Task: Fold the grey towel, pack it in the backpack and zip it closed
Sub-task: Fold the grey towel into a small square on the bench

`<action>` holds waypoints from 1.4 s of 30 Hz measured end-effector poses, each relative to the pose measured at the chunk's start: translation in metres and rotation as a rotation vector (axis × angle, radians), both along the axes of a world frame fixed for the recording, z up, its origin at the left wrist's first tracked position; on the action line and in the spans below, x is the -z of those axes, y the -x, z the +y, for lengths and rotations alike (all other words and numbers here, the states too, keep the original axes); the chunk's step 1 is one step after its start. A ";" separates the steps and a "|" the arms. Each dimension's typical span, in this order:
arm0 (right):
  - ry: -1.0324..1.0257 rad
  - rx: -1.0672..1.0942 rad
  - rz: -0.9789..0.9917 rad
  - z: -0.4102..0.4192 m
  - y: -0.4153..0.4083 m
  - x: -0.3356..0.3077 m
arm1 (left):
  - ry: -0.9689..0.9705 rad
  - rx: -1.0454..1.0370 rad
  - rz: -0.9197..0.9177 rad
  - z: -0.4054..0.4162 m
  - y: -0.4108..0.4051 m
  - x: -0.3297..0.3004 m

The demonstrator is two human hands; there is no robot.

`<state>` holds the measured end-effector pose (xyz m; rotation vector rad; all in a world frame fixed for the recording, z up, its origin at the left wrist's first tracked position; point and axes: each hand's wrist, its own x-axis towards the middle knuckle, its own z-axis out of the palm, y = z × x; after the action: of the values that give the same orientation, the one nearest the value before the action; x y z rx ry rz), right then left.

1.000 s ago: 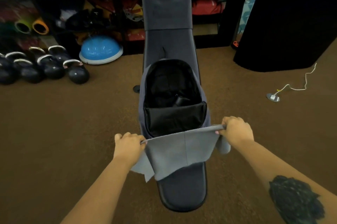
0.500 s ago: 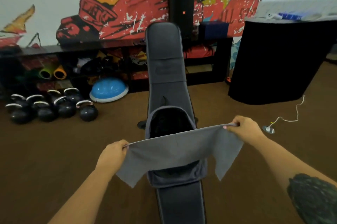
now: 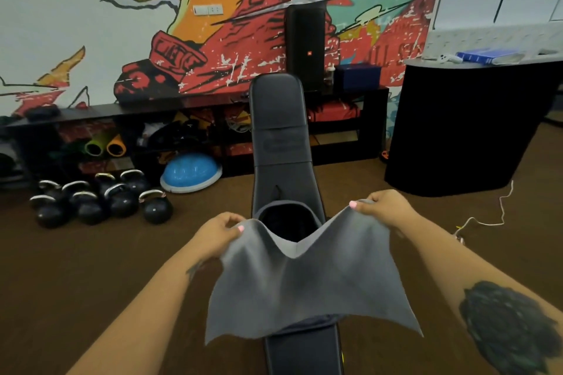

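I have the grey towel pinched at its top corners, left hand and right hand both closed on it, long edge running across, sagging just above the open backpack on the bench

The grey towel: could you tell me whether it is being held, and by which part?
Yes: the grey towel is held up by its two top corners, left hand and right hand pinching one each.

The towel hangs over the backpack mouth on the bench, blocking it; bare floor flanks both bench edges.
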<state>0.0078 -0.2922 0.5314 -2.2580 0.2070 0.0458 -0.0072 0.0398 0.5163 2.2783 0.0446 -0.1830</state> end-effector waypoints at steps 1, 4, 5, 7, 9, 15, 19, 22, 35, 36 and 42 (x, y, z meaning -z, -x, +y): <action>-0.021 -0.009 0.022 0.004 0.001 -0.002 | 0.043 0.009 -0.008 -0.008 0.001 -0.005; -0.120 -0.033 0.069 0.014 0.004 -0.006 | 0.155 0.041 -0.033 -0.030 0.006 -0.017; -0.155 -0.037 0.080 0.018 0.004 -0.006 | 0.193 0.062 -0.023 -0.034 0.008 -0.020; -0.255 -0.050 0.082 0.027 0.006 -0.005 | 0.245 0.112 0.024 -0.044 0.011 -0.023; -0.361 -0.077 0.089 0.038 0.009 -0.006 | 0.278 0.172 0.096 -0.054 0.016 -0.030; -0.399 -0.155 0.081 0.065 0.016 -0.014 | 0.326 0.377 0.145 -0.068 0.021 -0.044; -0.480 -0.178 0.013 0.076 0.024 -0.024 | 0.192 0.350 -0.121 -0.073 0.020 -0.047; -0.484 -0.131 -0.045 0.080 0.030 -0.029 | 0.146 0.253 -0.284 -0.077 0.018 -0.048; -0.704 -0.061 -0.131 0.086 0.049 -0.039 | 0.023 0.227 -0.410 -0.088 0.024 -0.054; -0.717 -0.063 -0.133 0.086 0.050 -0.039 | 0.038 0.223 -0.405 -0.089 0.025 -0.054; -0.739 -0.100 -0.123 0.089 0.054 -0.038 | 0.058 0.172 -0.471 -0.093 0.030 -0.057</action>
<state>-0.0460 -0.2036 0.5697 -1.5258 0.0022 0.0295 -0.0376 -0.0530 0.5728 2.2116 -0.3963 0.2625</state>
